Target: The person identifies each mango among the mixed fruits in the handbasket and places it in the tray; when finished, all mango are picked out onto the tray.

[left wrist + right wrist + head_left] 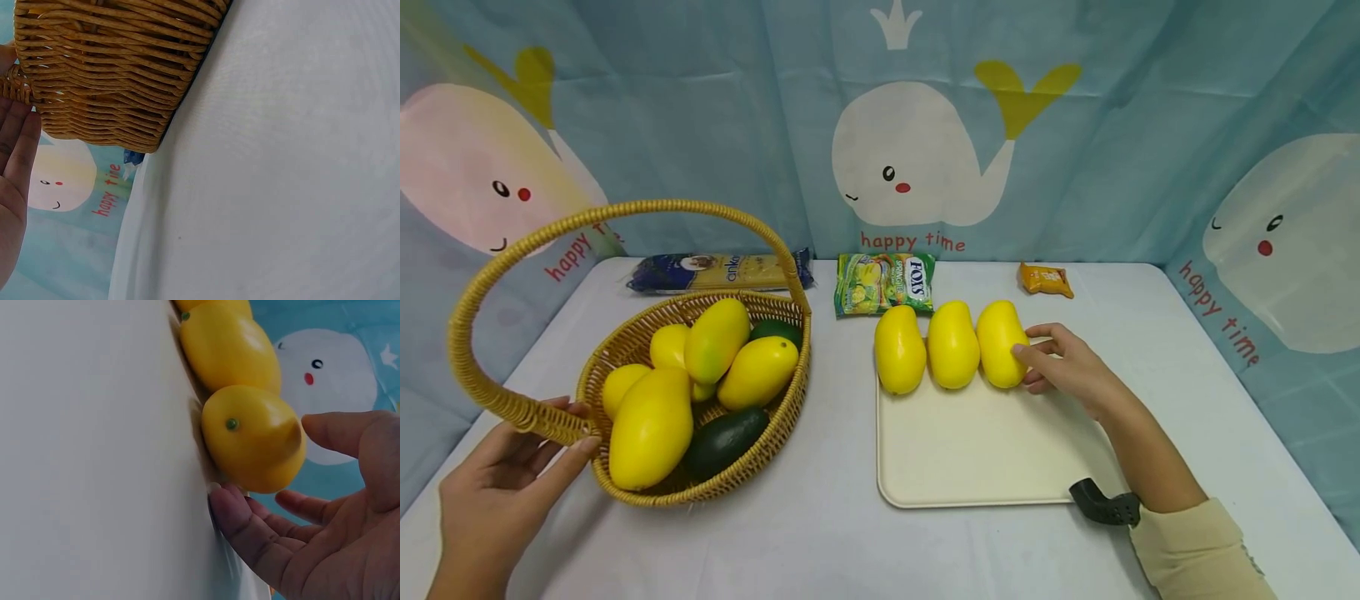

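Fingers and thumb of the left grip pinch the foot of the handle at the left side of the wicker basket, which stands on the desk. A large yellow mango lies in the basket just right of that grip, its long axis running away from the person and leaning slightly right; a dark green fruit slants beside it.

Well apart to the right, the left mango, middle mango and right mango lie side by side at the far part of the tray, their long axes nearly parallel and pointing away from the person. The right mango lies directly left of the right grip, its long flank facing the hand. That grip is loosely spread, thumb tip at the fruit's surface and fingertips low beside it; whether every finger touches, I cannot tell. The right grip is far nearer to this row than the left. An orange packet lies beyond it.
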